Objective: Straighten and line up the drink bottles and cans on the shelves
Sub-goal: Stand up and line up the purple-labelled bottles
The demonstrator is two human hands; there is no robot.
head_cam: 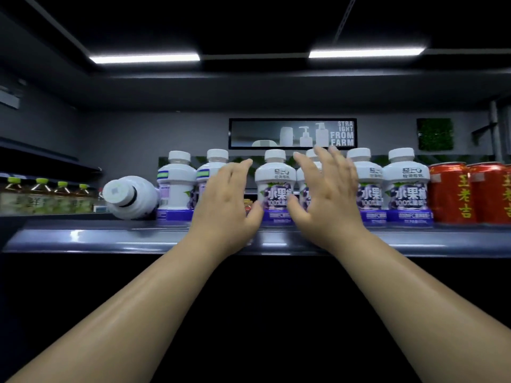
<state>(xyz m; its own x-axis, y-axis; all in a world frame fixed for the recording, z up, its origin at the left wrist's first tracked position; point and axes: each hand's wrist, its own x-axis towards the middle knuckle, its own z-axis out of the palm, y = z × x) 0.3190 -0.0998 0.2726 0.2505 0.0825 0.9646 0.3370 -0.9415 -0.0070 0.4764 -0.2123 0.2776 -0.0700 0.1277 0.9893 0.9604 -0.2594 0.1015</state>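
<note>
My left hand (226, 200) and right hand (326, 194), fingers (341, 164) wide and empty, frame a bottle (273, 186) I reckon needs squaring next.

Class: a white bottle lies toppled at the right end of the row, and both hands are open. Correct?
No. The head view shows the toppled bottle at the left end of the row, not the right. The left hand and right hand are open, as stated.
</note>
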